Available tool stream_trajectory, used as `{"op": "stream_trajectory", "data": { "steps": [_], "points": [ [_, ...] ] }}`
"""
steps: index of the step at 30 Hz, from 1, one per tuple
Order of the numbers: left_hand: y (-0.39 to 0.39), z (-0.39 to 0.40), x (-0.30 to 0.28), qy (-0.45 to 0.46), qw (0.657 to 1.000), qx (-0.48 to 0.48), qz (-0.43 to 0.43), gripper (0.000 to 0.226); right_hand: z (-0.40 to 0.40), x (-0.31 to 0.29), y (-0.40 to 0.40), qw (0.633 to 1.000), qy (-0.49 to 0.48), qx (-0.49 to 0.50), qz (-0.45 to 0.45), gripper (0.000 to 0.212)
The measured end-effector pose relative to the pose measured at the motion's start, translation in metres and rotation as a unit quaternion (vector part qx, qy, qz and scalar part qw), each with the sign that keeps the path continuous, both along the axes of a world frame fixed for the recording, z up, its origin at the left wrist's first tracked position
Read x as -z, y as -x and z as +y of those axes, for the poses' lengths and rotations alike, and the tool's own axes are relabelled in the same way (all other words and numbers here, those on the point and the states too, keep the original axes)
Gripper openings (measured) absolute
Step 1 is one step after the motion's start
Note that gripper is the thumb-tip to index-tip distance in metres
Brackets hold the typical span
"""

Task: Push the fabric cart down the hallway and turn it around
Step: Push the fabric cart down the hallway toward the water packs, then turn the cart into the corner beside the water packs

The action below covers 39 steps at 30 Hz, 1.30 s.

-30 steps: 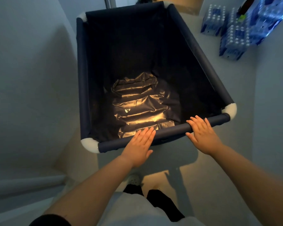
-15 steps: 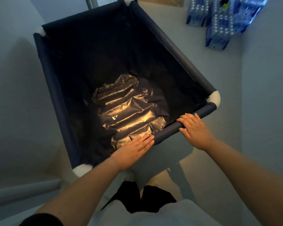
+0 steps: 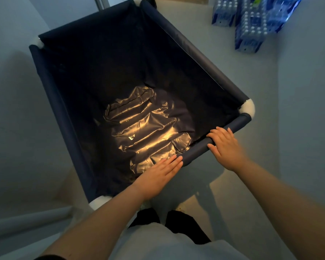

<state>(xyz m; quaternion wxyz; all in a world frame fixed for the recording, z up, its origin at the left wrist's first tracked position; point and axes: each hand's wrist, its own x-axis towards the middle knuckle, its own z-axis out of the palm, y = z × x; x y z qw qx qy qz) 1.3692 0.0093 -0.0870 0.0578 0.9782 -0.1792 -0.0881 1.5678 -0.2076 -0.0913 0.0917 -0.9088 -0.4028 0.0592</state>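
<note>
The fabric cart (image 3: pixel 195 59) is a deep navy cloth bin on a tube frame with white corner joints (image 3: pixel 249 107). It fills the middle of the head view and stands skewed, its far end swung to the left. Shiny crumpled lining (image 3: pixel 144 132) at its bottom catches warm light. My left hand (image 3: pixel 158 177) lies flat on the near rail (image 3: pixel 197 149) with the fingers straight and together. My right hand (image 3: pixel 225 147) sits further right on the same rail, fingers curled over the top and thumb on the near side.
Walls close in on the left (image 3: pixel 11 109) and right (image 3: pixel 308 109) of the narrow hallway. Several shrink-wrapped packs of water bottles (image 3: pixel 251 29) are stacked on the floor at the far right. A metal post (image 3: pixel 99 2) stands beyond the cart's far edge.
The cart has turned counter-clockwise: its far end swung left and the near right corner moved forward. My right hand's fingers have curled over the rail; my left stays flat.
</note>
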Motion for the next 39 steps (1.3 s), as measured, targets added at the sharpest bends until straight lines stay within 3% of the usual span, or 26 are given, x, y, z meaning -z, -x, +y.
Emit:
{"op": "stream_trajectory", "data": {
  "steps": [4, 9, 15, 25, 39],
  "points": [
    [-0.003, 0.008, -0.008, 0.016, 1.000, -0.015, -0.002, 0.060, 0.018, 0.002, 0.014, 0.998, 0.025, 0.066, -0.005, 0.046],
    [0.011, 0.049, -0.011, 0.019, 1.000, -0.010, 0.005, 0.062, 0.050, -0.001, 0.047, 0.995, 0.011, 0.098, 0.009, 0.048],
    [0.040, 0.140, -0.017, 0.001, 1.000, 0.012, -0.016, 0.061, 0.113, -0.004, 0.109, 0.991, 0.011, 0.134, 0.026, 0.054],
    [0.092, 0.287, -0.018, -0.009, 0.998, 0.069, -0.006, 0.062, 0.260, -0.019, 0.250, 0.978, -0.067, 0.185, 0.067, 0.054],
    [0.120, 0.296, -0.003, -0.049, 0.996, 0.068, -0.011, 0.066, 0.286, -0.014, 0.370, 0.984, 0.010, 0.178, 0.020, 0.054]
  ]
}}
